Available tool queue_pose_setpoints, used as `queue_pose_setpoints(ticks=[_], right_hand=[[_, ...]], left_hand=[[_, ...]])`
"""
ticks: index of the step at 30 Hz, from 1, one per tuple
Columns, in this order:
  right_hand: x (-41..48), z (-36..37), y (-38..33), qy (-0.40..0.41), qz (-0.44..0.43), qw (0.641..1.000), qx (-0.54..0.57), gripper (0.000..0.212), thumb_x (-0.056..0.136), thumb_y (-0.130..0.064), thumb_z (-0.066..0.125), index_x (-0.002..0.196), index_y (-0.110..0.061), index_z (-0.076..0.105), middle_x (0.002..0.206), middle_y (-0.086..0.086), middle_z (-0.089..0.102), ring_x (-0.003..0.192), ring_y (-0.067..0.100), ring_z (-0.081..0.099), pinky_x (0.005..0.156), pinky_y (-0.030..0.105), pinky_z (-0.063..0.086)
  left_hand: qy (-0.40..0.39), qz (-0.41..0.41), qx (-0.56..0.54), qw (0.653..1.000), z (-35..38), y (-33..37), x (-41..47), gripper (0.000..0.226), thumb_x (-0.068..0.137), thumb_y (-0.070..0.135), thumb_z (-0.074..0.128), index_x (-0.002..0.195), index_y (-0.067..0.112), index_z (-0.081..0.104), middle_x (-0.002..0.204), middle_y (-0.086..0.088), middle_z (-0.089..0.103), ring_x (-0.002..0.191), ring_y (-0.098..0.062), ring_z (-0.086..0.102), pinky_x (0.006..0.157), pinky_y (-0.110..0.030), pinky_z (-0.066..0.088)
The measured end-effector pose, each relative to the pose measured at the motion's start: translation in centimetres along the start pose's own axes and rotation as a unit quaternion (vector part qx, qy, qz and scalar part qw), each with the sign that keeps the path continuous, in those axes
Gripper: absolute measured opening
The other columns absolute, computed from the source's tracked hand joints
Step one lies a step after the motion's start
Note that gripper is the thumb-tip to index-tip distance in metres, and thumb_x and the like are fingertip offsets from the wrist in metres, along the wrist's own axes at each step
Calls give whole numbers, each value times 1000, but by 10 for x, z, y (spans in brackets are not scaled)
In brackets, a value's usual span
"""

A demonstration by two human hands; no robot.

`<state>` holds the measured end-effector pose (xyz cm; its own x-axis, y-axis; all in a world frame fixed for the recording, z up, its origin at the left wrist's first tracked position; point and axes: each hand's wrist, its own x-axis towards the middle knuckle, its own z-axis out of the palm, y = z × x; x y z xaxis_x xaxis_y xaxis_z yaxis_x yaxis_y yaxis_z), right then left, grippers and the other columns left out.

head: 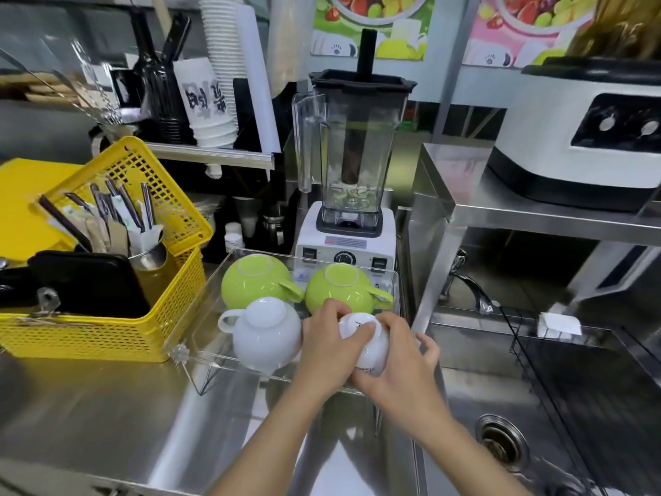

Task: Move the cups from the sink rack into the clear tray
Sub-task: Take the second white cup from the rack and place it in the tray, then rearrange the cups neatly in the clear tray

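A clear tray (pixel 200 316) sits on the steel counter in front of the blender. Two green cups stand upside down at its back, one on the left (pixel 255 281) and one on the right (pixel 339 286). A white cup (pixel 266 332) lies upside down at the front left. Both hands hold a second white cup (pixel 370 343), tilted and bottom up, over the tray's front right corner. My left hand (pixel 329 347) grips its left side and my right hand (pixel 400 363) wraps its right side. The black wire sink rack (pixel 572 381) on the right holds no cups that I can see.
A yellow basket (pixel 107 338) with utensils stands left of the tray. The blender (pixel 348 173) rises right behind the tray. To the right lie the sink with its drain (pixel 500 442), a tap (pixel 468 284) and a steel shelf carrying a white machine (pixel 579 137).
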<state>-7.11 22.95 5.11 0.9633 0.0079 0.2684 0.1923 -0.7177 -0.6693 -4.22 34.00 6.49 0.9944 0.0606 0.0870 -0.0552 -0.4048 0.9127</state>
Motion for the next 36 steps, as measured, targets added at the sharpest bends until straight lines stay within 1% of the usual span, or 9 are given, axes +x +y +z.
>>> queue_pose_setpoints(ticks=[2, 4, 6, 8, 14, 17, 21, 27, 36], right_hand=[[0, 3, 3, 13, -7, 999, -28, 63, 60, -48, 57, 118, -29, 39, 114, -18, 52, 114, -3, 44, 104, 32, 10], [-2, 5, 5, 35, -22, 998, -56, 64, 59, -52, 51, 118, -28, 43, 113, -20, 50, 115, 3, 42, 98, 28, 14], [-1, 5, 6, 45, -34, 996, -69, 67, 58, -54, 47, 119, -28, 45, 110, -20, 49, 113, 2, 39, 94, 25, 14], [0, 4, 8, 35, -43, 996, -68, 67, 58, -56, 47, 120, -30, 45, 110, -21, 47, 113, -1, 36, 93, 24, 13], [16, -15, 9, 18, -42, 999, 25, 68, 68, -71, 35, 127, -38, 40, 119, -37, 36, 112, -19, 28, 93, 15, 10], [34, -27, 9, -6, 3, 999, 34, 58, 84, -64, 33, 134, -35, 38, 131, -27, 38, 119, -14, 24, 95, 20, 7], [46, -28, 16, -78, 35, 996, -9, 48, 92, -52, 26, 135, -36, 39, 147, -20, 34, 136, -7, 18, 110, 36, -1], [49, -27, 19, -101, 28, 993, -46, 56, 86, -60, 22, 137, -39, 35, 149, -21, 29, 139, -3, 16, 114, 45, -3], [53, -27, 22, -110, 37, 990, -82, 50, 92, -56, 23, 138, -39, 32, 151, -21, 27, 140, -3, 15, 114, 48, -2]], left_hand=[[13, 4, 6, 1000, 2, -1, 0, 24, 80, 28, 65, 97, 16, 53, 101, -4, 56, 100, -23, 48, 85, -33, 39], [24, 12, 21, 999, 4, -3, -1, 24, 81, 28, 64, 97, 14, 53, 101, -5, 57, 99, -24, 49, 87, -37, 40], [35, 22, 39, 998, 5, -4, 0, 24, 82, 30, 63, 97, 14, 54, 101, -6, 58, 100, -25, 49, 88, -40, 40], [44, 37, 72, 996, 5, -5, -1, 28, 82, 35, 60, 100, 14, 55, 103, -5, 57, 102, -24, 48, 87, -34, 38], [67, 137, 106, 983, -12, 3, 6, 73, 72, 66, 35, 123, 16, 51, 128, 1, 53, 122, -14, 40, 100, -21, 26], [33, 160, 173, 971, -20, 9, 20, 73, 79, 63, 33, 137, 18, 40, 148, 2, 37, 140, -11, 20, 113, -27, 10], [-24, 148, 271, 951, -20, 12, 31, 70, 88, 62, 28, 142, 17, 32, 155, 2, 24, 144, -11, 3, 117, -34, -4], [-32, 142, 340, 929, -14, 7, 34, 71, 87, 65, 22, 131, 14, 45, 151, -1, 34, 144, -12, 7, 118, -37, -2], [-29, 139, 354, 924, -12, 6, 31, 74, 86, 68, 24, 137, 16, 39, 150, 1, 35, 143, -11, 12, 118, -36, 0]])
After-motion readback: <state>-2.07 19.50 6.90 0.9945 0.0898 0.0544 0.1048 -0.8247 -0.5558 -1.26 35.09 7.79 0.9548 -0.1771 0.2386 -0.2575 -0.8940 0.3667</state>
